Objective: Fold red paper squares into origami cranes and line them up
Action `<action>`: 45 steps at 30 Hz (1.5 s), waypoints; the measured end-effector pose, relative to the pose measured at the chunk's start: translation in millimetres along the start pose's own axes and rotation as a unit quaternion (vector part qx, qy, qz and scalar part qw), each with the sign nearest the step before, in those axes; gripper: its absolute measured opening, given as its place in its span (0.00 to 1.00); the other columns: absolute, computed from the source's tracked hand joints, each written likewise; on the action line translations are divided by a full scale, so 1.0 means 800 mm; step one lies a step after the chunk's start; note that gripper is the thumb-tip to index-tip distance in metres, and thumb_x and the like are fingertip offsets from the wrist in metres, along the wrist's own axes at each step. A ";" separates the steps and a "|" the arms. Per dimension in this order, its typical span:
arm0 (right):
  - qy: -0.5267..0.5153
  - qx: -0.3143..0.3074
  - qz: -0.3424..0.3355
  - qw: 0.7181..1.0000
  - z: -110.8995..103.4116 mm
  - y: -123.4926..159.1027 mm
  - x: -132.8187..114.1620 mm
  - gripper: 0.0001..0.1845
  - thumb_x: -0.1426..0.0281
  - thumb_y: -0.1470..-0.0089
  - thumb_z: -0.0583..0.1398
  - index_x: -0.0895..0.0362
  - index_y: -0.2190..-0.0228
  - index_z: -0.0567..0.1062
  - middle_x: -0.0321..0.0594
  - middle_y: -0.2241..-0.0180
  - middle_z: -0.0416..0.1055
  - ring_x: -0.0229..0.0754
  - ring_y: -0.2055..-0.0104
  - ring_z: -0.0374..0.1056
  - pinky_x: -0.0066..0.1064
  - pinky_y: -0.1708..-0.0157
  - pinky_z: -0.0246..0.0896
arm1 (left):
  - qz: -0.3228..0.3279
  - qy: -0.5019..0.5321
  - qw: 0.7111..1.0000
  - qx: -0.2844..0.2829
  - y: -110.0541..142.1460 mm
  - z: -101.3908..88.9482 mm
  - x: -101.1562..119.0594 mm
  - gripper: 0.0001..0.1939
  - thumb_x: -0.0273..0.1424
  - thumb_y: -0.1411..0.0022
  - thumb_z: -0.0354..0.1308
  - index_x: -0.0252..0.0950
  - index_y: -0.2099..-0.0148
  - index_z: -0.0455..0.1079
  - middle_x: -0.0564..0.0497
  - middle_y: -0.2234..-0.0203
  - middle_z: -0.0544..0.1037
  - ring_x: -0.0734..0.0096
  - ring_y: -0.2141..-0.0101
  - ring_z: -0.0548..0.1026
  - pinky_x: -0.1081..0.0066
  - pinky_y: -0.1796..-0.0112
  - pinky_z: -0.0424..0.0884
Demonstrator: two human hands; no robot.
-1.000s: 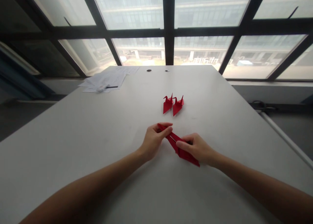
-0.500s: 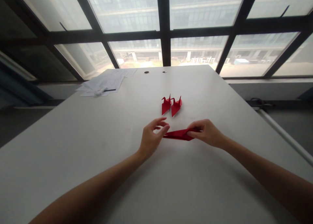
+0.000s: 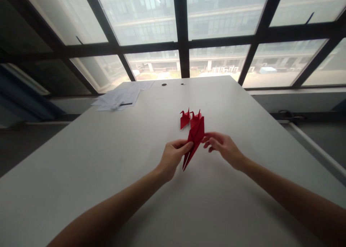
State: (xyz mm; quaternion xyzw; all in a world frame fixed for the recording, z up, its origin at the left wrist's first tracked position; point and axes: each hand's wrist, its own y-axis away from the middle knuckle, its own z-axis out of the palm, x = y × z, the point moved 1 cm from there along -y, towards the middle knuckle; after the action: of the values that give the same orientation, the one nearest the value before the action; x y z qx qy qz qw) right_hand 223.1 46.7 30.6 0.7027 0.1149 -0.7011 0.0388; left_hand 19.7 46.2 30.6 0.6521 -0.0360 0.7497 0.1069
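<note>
A folded piece of red paper [image 3: 197, 132], kite-shaped with two narrow points at its lower end, is held up over the table. My left hand [image 3: 173, 155] pinches it at its left edge, thumb on top. Just right of the paper is my right hand [image 3: 223, 148], its fingers apart and loosely bent; the index fingertip is at the paper's right edge, and I cannot tell whether it touches. Behind the paper stand two red origami cranes, the left crane [image 3: 185, 121] in full sight and the right crane [image 3: 195, 120] partly hidden by the paper.
The white table [image 3: 129, 142] reaches to the windows. Loose paper sheets [image 3: 119, 97] lie at its far left, with a dark pen-like object [image 3: 126, 104] and something whitish and crumpled on them. Two round holes are near the far edge.
The red paper has turned from lying sideways to a steep slant, its narrow points now toward me. My left hand has taken hold of it, and my right hand has let go.
</note>
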 end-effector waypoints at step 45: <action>-0.101 0.015 0.040 0.994 0.024 0.089 0.038 0.19 0.57 0.50 0.67 0.61 0.67 0.81 0.42 0.69 0.78 0.39 0.70 0.69 0.30 0.69 0.64 | 0.257 -0.316 0.911 0.069 0.104 0.058 -0.042 0.02 0.25 0.41 0.60 0.37 0.64 0.70 0.50 0.63 0.68 0.70 0.64 0.69 0.70 0.62 0.71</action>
State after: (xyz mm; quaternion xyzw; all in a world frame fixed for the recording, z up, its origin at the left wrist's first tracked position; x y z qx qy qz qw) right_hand 219.4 -23.4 -7.3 0.6329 0.0712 -0.7679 0.0676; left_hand 51.7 -47.8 11.7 0.8287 -0.1830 0.5067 -0.1517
